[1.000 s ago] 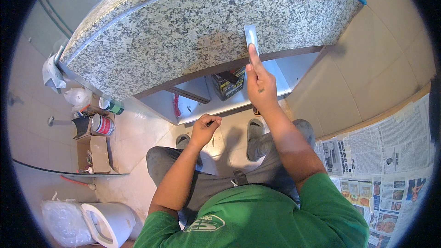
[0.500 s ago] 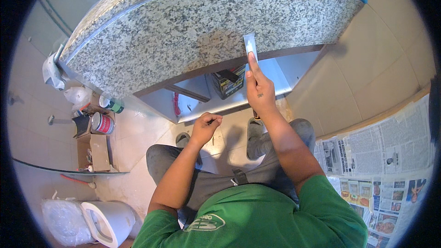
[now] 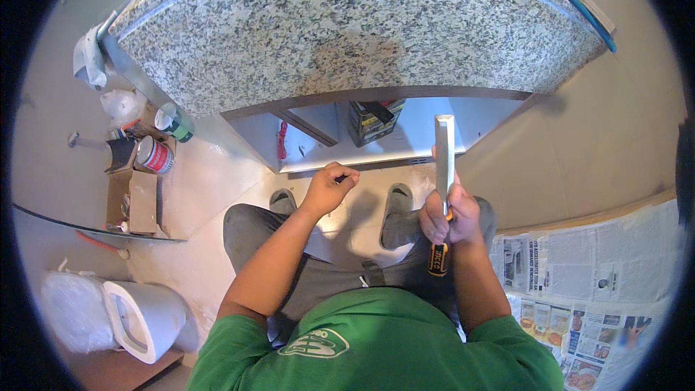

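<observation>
My right hand [image 3: 456,217] is wrapped round a chisel [image 3: 444,156], its flat metal blade pointing up and away from me and its black-and-orange handle showing below my fingers. The blade stands in front of the open cabinet [image 3: 427,130], apart from the speckled granite slab [image 3: 268,43] above. My left hand [image 3: 330,190] is curled over my left knee with its fingers pinched together; whatever they hold, if anything, is hidden. A dark printed box [image 3: 373,124] sits inside the cabinet, beside a red coiled cord [image 3: 281,141].
Paint cans [image 3: 155,155] and a cardboard box [image 3: 132,201] stand on the floor to the left, near a toilet [image 3: 145,318]. Newspaper sheets [image 3: 579,275] cover a surface on the right. A blue-green strip [image 3: 590,18] lies along the slab's far right edge.
My right hand has drawn back from the slab's front edge toward me, and the chisel has turned so its handle shows. My left hand stays curled in nearly the same place.
</observation>
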`<state>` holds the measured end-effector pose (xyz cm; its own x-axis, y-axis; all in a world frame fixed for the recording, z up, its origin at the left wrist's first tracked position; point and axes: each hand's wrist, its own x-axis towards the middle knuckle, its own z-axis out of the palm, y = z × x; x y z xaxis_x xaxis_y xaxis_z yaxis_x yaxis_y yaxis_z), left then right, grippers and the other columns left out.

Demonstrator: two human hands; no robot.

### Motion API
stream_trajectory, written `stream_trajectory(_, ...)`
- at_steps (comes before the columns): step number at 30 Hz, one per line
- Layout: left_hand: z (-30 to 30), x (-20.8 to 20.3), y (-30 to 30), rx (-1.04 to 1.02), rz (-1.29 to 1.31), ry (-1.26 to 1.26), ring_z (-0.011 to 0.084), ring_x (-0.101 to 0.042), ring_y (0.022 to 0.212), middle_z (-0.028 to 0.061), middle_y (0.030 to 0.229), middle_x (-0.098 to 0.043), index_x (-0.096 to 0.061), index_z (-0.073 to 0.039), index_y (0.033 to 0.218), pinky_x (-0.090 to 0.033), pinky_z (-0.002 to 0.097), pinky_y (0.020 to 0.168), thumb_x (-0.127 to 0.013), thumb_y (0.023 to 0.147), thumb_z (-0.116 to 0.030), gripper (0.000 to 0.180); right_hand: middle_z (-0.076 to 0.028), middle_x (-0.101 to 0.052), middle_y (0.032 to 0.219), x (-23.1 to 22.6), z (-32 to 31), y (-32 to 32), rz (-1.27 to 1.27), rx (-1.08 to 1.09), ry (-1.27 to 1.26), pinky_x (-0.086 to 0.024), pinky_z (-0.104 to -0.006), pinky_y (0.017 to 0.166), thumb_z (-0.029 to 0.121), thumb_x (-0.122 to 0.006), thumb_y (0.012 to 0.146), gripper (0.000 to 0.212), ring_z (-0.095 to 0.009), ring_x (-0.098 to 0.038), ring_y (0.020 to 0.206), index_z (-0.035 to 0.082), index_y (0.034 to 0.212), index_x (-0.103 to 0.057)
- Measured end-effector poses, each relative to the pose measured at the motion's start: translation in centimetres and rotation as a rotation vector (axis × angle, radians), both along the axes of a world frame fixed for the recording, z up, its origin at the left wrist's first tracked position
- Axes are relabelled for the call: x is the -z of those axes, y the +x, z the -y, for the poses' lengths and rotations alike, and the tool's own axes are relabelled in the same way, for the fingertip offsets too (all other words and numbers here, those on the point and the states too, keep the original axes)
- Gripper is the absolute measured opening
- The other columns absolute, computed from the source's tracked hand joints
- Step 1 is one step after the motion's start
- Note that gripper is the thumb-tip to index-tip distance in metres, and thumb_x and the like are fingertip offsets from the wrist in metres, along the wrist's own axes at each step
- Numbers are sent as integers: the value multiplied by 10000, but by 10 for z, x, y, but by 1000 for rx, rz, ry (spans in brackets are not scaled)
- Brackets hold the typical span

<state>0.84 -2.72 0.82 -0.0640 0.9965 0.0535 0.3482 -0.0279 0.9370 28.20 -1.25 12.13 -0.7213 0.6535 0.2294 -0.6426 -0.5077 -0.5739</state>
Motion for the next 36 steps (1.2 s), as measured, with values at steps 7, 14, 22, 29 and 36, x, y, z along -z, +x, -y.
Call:
stream_trajectory(7, 0, 2, 0, -3, -9, -26, 187, -628, 909, 81, 919, -658, -742, -31, 986, -481, 309, 837, -704, 899, -178, 175, -129, -487, 565, 2, -5, 6, -117, -107, 10, -391, -349, 370, 330, -555, 1003, 747, -223, -466, 409, 178, 1583, -107)
stream_trajectory(14, -2, 12, -2, -4, -21, 22, 231, -636, 893, 110, 930, -661, -752, -46, 982, -490, 327, 812, -717, 876, -213, 200, -129, -499, 569, 5, -5, 4, -85, -155, 67, -403, -346, 392, 322, -572, 988, 762, -220, -467, 413, 124, 1579, -134)
stream_trajectory(22, 0, 8, 0, -8, -37, 6, 244, -648, 915, 116, 938, -666, -753, -50, 980, -494, 330, 821, -710, 876, -222, 205, -125, -494, 560, 0, -3, 4, -69, -138, 67, -384, -336, 396, 315, -570, 984, 756, -214, -462, 418, 123, 1579, -145)
stream_trajectory(29, 0, 8, -1, 0, -54, -5, 238, -650, 897, 116, 937, -669, -751, -45, 970, -494, 326, 813, -706, 876, -211, 196, -138, -502, 556, 5, -6, 4, -61, -157, 85, -409, -343, 386, 302, -550, 999, 759, -229, -466, 419, 216, 1598, -91)
stream_trajectory(36, -1, 13, 0, -15, -12, 16, 225, -634, 863, 107, 912, -654, -739, -27, 934, -487, 324, 785, -691, 884, -176, 164, -127, -500, 562, 4, -4, 2, -57, -166, 93, -412, -335, 388, 386, -490, 1026, 721, -223, -468, 430, 185, 1595, -95)
